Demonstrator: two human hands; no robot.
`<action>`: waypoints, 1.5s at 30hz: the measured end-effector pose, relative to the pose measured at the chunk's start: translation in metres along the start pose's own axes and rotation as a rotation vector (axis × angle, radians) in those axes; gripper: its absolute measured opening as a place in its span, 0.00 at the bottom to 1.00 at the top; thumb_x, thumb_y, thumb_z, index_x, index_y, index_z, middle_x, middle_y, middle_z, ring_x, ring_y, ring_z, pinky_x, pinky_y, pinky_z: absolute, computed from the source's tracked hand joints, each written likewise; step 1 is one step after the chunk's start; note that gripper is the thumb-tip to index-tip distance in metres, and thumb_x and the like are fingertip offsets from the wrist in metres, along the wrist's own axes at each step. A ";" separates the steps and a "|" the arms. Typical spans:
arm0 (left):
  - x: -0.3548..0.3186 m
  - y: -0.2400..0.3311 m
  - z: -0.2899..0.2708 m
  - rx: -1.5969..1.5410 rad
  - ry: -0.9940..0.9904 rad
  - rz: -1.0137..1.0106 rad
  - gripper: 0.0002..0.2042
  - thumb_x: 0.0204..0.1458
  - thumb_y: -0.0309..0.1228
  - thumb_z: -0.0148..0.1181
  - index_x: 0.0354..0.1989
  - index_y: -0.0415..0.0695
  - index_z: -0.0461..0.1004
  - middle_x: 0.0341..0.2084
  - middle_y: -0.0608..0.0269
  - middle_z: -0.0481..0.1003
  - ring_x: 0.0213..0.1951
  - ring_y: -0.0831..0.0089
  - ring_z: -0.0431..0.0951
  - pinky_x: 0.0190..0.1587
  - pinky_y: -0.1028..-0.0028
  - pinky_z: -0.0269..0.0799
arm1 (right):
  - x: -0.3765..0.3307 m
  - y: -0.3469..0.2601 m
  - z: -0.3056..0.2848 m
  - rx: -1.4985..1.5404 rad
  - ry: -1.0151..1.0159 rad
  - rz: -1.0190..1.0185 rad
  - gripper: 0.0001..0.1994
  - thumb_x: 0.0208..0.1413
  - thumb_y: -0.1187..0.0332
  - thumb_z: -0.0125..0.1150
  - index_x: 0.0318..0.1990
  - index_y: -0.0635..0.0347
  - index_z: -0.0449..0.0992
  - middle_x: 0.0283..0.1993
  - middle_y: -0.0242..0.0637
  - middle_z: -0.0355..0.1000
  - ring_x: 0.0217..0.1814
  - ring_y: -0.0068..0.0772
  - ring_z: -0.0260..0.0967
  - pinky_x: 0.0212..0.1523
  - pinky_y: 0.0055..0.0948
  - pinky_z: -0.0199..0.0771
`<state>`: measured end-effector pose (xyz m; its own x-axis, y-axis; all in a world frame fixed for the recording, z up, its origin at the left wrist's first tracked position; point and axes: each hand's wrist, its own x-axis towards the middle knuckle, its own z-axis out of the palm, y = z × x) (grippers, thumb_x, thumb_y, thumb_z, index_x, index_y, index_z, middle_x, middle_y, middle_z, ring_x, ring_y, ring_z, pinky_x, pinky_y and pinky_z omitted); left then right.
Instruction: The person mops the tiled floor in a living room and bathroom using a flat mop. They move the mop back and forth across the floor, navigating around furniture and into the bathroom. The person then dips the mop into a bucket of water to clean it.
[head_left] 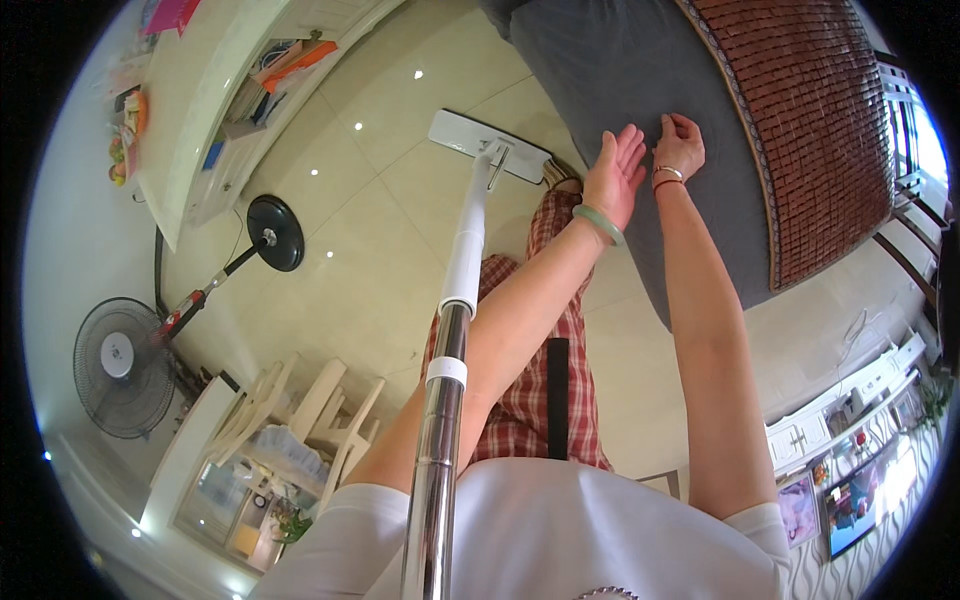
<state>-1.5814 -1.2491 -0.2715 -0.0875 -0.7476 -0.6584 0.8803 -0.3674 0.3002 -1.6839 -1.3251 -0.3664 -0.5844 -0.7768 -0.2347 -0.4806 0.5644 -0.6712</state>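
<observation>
Both hands are on the gray sofa cover, and the mop waits.

The gray sofa cover (610, 70) lies over the sofa at the top of the view, next to a brown woven mat (810, 120). The right hand (678, 147) has its fingers curled down on the cloth, maybe pinching it, but I cannot tell for sure. The left hand (615, 175) is open and flat, holding nothing, just beside the cover. It looks like the step is smoothing or tugging the cloth; next would need a firm pinch and a gentle pull. The mop (465, 260) leans against the body, its white head on the shiny floor (350, 240). A fan (120, 365) stands far left.
</observation>
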 end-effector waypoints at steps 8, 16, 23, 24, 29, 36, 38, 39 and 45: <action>0.000 0.009 -0.004 0.049 0.042 -0.010 0.30 0.65 0.53 0.35 0.68 0.45 0.55 0.68 0.62 0.55 0.69 0.68 0.52 0.68 0.64 0.43 | 0.000 -0.007 -0.009 -0.209 -0.010 -0.178 0.08 0.51 0.61 0.64 0.34 0.54 0.80 0.32 0.38 0.78 0.35 0.40 0.77 0.37 0.35 0.75; -0.070 0.011 -0.094 0.117 0.259 0.007 0.26 0.64 0.48 0.42 0.64 0.44 0.62 0.63 0.61 0.63 0.63 0.69 0.61 0.62 0.68 0.55 | -0.157 0.028 -0.023 0.166 -0.487 -0.150 0.07 0.51 0.69 0.64 0.33 0.64 0.78 0.29 0.42 0.77 0.29 0.33 0.74 0.34 0.32 0.73; -0.167 0.034 -0.195 0.228 0.654 -0.069 0.31 0.63 0.52 0.40 0.68 0.44 0.55 0.69 0.57 0.52 0.69 0.61 0.49 0.69 0.62 0.41 | -0.308 0.065 -0.024 -0.197 -0.936 0.324 0.12 0.48 0.68 0.68 0.39 0.64 0.78 0.32 0.37 0.77 0.29 0.26 0.72 0.31 0.27 0.73; -0.175 0.035 -0.206 0.246 0.652 -0.056 0.31 0.62 0.51 0.43 0.68 0.43 0.54 0.69 0.57 0.52 0.69 0.61 0.49 0.69 0.62 0.42 | -0.316 0.070 -0.027 -0.106 -0.950 0.444 0.14 0.48 0.69 0.68 0.43 0.63 0.76 0.35 0.37 0.77 0.31 0.27 0.72 0.32 0.27 0.73; -0.196 0.057 -0.198 0.292 0.706 -0.016 0.35 0.57 0.47 0.54 0.68 0.42 0.50 0.68 0.54 0.52 0.69 0.61 0.51 0.67 0.62 0.49 | -0.327 0.079 -0.039 -0.200 -0.868 -0.072 0.23 0.50 0.72 0.65 0.55 0.62 0.68 0.44 0.39 0.73 0.35 0.29 0.72 0.35 0.28 0.74; -0.275 0.111 -0.116 0.724 0.535 0.544 0.43 0.53 0.41 0.61 0.71 0.40 0.41 0.71 0.54 0.43 0.72 0.59 0.42 0.70 0.59 0.41 | -0.337 -0.105 -0.088 -0.015 -0.919 -0.777 0.35 0.41 0.74 0.68 0.61 0.61 0.61 0.65 0.43 0.58 0.60 0.52 0.61 0.56 0.41 0.68; -0.309 0.129 -0.096 0.955 0.400 0.835 0.36 0.47 0.20 0.50 0.69 0.42 0.47 0.69 0.49 0.45 0.71 0.53 0.42 0.71 0.53 0.36 | -0.350 -0.122 -0.095 -0.052 -0.953 -0.770 0.36 0.39 0.75 0.68 0.60 0.62 0.61 0.64 0.42 0.60 0.61 0.53 0.59 0.58 0.42 0.66; -0.328 0.134 -0.088 0.962 0.377 0.895 0.38 0.46 0.23 0.54 0.69 0.43 0.48 0.69 0.46 0.44 0.71 0.50 0.42 0.70 0.52 0.36 | -0.356 -0.128 -0.098 -0.031 -0.929 -0.826 0.35 0.39 0.75 0.68 0.60 0.61 0.62 0.64 0.41 0.61 0.62 0.52 0.59 0.58 0.41 0.66; -0.399 0.205 -0.057 0.855 0.106 1.138 0.19 0.50 0.37 0.66 0.44 0.45 0.65 0.46 0.45 0.72 0.54 0.50 0.71 0.66 0.47 0.50 | -0.397 -0.175 -0.092 0.155 -1.036 -1.089 0.26 0.39 0.72 0.68 0.51 0.52 0.71 0.56 0.34 0.69 0.58 0.43 0.65 0.51 0.39 0.72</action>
<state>-1.3393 -0.9945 0.0131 0.5321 -0.8265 0.1839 -0.1045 0.1514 0.9829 -1.4284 -1.0896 -0.0910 0.7391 -0.6690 0.0785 -0.2523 -0.3830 -0.8886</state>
